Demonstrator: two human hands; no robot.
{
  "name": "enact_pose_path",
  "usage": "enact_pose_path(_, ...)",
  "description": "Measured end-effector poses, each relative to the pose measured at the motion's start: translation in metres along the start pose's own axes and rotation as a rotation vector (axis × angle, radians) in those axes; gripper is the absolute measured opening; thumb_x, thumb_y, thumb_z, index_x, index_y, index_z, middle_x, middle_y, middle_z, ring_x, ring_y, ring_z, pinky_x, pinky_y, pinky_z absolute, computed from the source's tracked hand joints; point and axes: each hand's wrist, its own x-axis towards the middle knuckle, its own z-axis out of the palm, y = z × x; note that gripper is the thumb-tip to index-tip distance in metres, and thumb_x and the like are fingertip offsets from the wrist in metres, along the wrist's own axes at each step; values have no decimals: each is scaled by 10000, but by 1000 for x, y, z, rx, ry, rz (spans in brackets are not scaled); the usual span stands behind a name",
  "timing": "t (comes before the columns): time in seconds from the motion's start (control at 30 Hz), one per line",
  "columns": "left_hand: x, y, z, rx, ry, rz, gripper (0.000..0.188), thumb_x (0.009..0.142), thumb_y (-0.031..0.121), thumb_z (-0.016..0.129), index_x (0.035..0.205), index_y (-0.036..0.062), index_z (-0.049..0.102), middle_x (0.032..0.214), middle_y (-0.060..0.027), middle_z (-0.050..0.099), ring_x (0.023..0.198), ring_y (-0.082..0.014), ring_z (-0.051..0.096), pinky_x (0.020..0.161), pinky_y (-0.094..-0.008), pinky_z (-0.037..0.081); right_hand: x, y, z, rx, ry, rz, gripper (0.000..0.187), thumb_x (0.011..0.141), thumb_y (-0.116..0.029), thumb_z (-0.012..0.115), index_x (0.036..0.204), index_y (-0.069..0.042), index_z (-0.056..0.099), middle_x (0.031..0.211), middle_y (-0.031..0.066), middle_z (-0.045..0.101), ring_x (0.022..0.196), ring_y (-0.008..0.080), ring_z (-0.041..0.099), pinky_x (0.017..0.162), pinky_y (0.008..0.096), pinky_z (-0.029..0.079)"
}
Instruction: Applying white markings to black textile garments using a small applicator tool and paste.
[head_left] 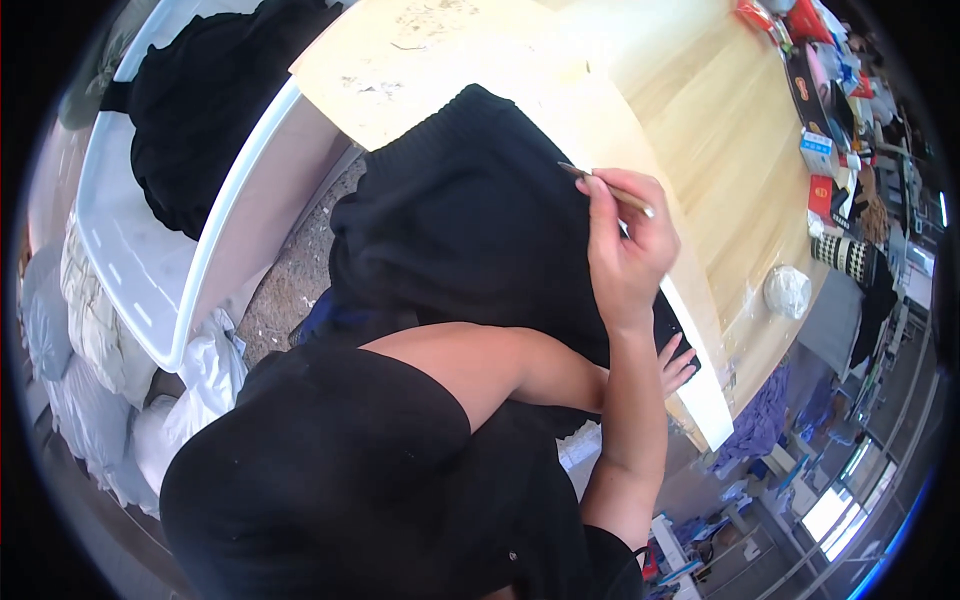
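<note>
A black garment with a gathered elastic waistband [480, 220], like trousers or shorts, lies over the table's near edge and hangs down toward my lap. My right hand [635, 225] is closed around a slim, pointed, pen-like tool [632, 200]; its dark tip points left, over the garment's right edge. Whether the tip touches the cloth I cannot tell. Under my right forearm my left arm reaches across to the right. Fingers apart, my left hand [677, 368] lies flat on the garment's lower right end, partly hidden by the right forearm.
Left of the table stands a white plastic bin [185, 330] holding black cloth [215, 110]. Pale sheets [400, 60] cover part of the wooden table [700, 120]. A clear plastic-wrapped roll [787, 291] sits at right, near boxes and packets [818, 152]. White bags [205, 375] lie at lower left.
</note>
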Motion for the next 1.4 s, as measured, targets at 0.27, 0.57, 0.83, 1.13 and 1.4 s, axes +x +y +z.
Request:
enact_pose_path(0.27,-3,-1,5,-202,-103,39,467,869,256,457,1275,33,509,1388,-177,384,1347,-393,241,1020,-715,93,7,-34,-26,94,120,33,103,848,70,596,942,26,588,970,109,590,781,141,611,684,223,516)
enact_pose_path(0.57,-98,-146,-101,-779,319,83,376,651,193,693,969,37,567,1143,-160,529,916,-265,549,757,-395,409,-84,-57,-117,-162,360,129,237,981,-49,403,1189,20,493,860,141,624,667,133,575,648,241,490)
enact_pose_path(0.83,-143,-223,-90,-235,0,-187,480,796,241,639,1189,-4,513,1348,-152,435,917,-253,483,773,-358,388,-152,-40,-91,-278,268,252,186,968,-27,417,1117,0,525,1009,116,628,763,139,598,707,261,505)
enact_pose_path(1.13,-168,-252,-134,-704,177,-376,261,816,135,640,1022,-23,609,914,-164,630,878,-310,612,766,-368,488,-144,-23,-45,-612,-33,-14,223,805,33,583,1014,-13,521,1155,152,588,917,340,601,766,383,503)
enact_pose_path(1.4,-318,-316,-140,-484,-528,-996,415,840,309,597,1061,-41,623,947,-244,645,948,-375,616,843,-404,479,-148,-14,-37,-661,-12,-33,232,744,82,583,940,-27,524,870,158,559,776,353,590,654,396,492)
